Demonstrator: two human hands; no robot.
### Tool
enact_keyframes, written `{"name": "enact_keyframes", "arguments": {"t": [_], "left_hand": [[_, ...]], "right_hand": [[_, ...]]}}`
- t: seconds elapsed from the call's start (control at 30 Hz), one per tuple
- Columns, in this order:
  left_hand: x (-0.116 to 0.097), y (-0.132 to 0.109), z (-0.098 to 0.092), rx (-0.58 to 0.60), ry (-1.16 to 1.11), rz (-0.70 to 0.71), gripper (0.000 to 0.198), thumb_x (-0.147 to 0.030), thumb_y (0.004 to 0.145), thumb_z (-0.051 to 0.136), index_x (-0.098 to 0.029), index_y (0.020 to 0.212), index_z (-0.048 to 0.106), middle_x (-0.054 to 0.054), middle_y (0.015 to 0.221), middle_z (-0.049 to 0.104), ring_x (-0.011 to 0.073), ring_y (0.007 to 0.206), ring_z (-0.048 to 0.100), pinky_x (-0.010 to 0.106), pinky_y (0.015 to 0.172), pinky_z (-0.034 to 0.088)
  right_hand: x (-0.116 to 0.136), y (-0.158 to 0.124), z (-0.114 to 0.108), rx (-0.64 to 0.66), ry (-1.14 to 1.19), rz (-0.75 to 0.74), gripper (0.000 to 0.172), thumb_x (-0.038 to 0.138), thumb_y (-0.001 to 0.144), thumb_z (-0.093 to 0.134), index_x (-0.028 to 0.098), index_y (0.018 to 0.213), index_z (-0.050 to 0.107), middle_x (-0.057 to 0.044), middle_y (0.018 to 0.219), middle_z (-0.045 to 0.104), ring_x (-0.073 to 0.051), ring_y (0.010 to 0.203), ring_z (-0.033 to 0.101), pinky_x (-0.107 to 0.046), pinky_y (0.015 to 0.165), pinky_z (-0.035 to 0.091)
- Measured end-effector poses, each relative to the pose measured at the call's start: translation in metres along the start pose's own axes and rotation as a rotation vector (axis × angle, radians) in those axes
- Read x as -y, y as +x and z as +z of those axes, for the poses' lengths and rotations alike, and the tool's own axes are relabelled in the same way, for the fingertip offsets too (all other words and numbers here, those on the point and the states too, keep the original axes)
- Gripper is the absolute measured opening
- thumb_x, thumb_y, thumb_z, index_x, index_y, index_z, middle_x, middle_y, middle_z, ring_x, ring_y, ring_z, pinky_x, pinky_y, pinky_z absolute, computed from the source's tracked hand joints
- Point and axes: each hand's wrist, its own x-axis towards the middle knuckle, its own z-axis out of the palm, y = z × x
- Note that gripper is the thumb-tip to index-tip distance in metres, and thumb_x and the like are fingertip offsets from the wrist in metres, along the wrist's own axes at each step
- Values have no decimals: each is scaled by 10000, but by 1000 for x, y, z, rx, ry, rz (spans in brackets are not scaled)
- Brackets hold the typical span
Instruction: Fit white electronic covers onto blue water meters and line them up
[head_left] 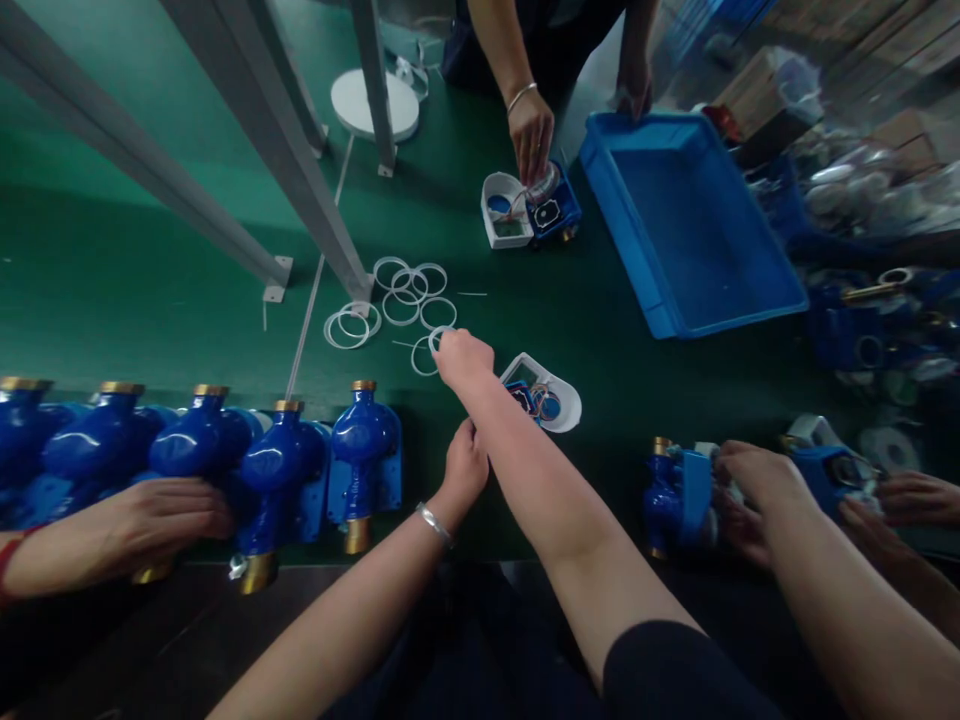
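Cannot read any brand or writing anywhere. Reaching with the right hand (461, 358) into the white rings (409, 300) scattered mid-surface on the green table (112, 280), fingertips closed, apparently pinching one ring (431, 340). Resting the left hand (465, 465) curled under the right forearm; cannot tell whether anything is inside. Just beside, an open white housing (551, 400). Along the near edge, blue meter bodies (364, 450) under a co-worker's hand (176, 512). Toward the far edge, another person's hand (531, 135) beside a blue tray (690, 230). Right edge dim, blurred.

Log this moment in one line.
right hand: on white rings | left hand: curled, just behind it | nearby: blue meter bodies
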Motion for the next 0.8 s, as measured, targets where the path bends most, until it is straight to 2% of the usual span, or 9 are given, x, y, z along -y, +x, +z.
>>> {"name": "enact_keyframes", "arguments": {"t": [0.17,0.3,0.37,0.43,0.53,0.6,0.67,0.73,0.8], "left_hand": [[-3,2,-2,64,91,94,399,-323,793,546,-163,1159,527,104,1155,611,231,1036,579,320,837,480],[-5,10,-5,30,252,119,393,-308,778,532,-127,1126,545,117,965,671,242,872,620,340,758,483],[-6,13,-13,14,280,109,381,-256,762,519,-129,1119,559,87,860,682,223,775,619,340,735,476],[-4,13,-25,20,296,109,370,-210,761,479,-145,1111,578,56,837,684,194,749,613,321,746,471],[3,7,-41,5,182,82,405,-204,775,445,-152,1156,570,49,989,680,182,897,609,303,838,455],[9,2,-45,-42,33,30,420,-245,795,454,-153,1194,547,60,1116,643,181,1013,581,300,897,437],[13,-3,-45,-77,-56,-4,427,-304,814,470,-162,1213,531,72,1174,611,175,1049,568,296,908,436],[15,-7,-43,-108,5,21,425,-341,813,495,-166,1197,538,81,1112,628,169,977,588,295,858,458],[15,-12,-43,-215,199,118,389,-344,777,555,-158,1117,579,70,953,639,164,849,588,293,778,470]], "right_hand": [[8,24,25,49,66,-23,253,57,803,415,115,885,647,-133,955,651,-258,908,611,-349,730,472],[-6,13,10,4,196,-59,144,149,802,505,118,845,639,-111,890,652,-232,854,606,-324,726,460],[-20,-4,-8,-34,283,-86,178,186,844,467,131,908,624,-69,862,644,-166,811,595,-266,717,453],[-39,-32,-24,-89,498,-88,242,189,878,397,144,1022,587,-24,816,617,-98,703,563,-206,653,441],[-68,-86,-27,-189,1147,-7,256,252,847,441,153,1039,578,22,678,520,-66,528,453,-185,512,383],[-80,-120,-8,-215,1417,93,259,340,813,496,153,962,596,44,591,460,-61,452,385,-186,444,322],[-82,-147,24,-253,1477,226,310,423,796,509,153,911,609,59,514,406,-66,402,329,-195,401,275],[-76,-165,59,-301,1322,315,347,459,807,488,154,896,627,39,509,448,-94,421,386,-217,422,321],[-67,-175,86,-388,1075,322,339,434,832,457,155,888,641,-28,653,589,-145,576,534,-259,555,427]]}}
